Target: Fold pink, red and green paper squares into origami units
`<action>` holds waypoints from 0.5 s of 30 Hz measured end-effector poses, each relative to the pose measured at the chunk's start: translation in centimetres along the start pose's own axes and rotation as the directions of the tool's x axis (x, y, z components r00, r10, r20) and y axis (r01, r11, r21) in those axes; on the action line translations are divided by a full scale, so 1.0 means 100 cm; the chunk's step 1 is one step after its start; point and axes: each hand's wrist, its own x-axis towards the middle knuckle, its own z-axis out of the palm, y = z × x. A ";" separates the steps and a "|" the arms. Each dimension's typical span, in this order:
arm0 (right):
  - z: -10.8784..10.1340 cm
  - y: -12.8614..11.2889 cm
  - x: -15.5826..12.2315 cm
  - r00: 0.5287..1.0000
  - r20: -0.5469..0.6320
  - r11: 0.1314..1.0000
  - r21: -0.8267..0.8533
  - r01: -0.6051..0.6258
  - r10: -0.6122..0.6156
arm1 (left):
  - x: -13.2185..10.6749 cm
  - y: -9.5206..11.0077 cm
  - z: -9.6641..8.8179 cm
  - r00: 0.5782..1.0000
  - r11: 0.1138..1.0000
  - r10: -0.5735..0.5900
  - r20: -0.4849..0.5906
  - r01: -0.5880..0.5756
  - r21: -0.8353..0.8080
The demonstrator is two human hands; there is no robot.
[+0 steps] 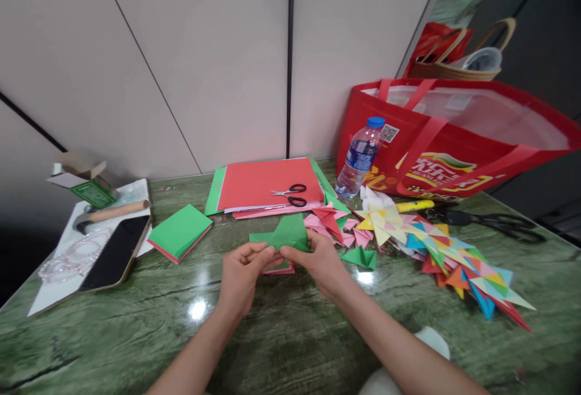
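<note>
Both hands hold one piece of folded green paper above the green marble table. My left hand pinches its lower left edge with thumb and fingers closed. At the lower right edge, my right hand grips the same piece, fingers curled round it. A small square of pink and green paper lies flat just under the hands.
A square stack of green sheets lies to the left, large red and green sheets with scissors behind. Folded paper pieces spread right. A water bottle, red bag, black scissors, phone and hammer also stand around.
</note>
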 end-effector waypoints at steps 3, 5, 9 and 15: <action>0.000 0.000 0.000 1.000 0.015 1.000 0.011 0.002 -0.002 | 0.000 0.001 0.000 1.000 1.000 -0.014 0.001 0.014 -0.023; 0.001 0.000 -0.001 1.000 0.025 1.000 0.021 -0.006 0.005 | 0.000 0.002 0.000 1.000 0.999 -0.015 -0.009 0.015 -0.038; 0.001 -0.002 -0.002 0.999 0.032 1.000 0.026 -0.011 0.010 | 0.000 0.002 0.001 0.999 0.998 -0.004 -0.032 0.002 -0.061; -0.003 0.001 0.002 1.000 0.007 1.000 -0.002 -0.006 0.006 | 0.001 0.001 -0.001 0.999 0.999 -0.046 0.025 0.045 0.015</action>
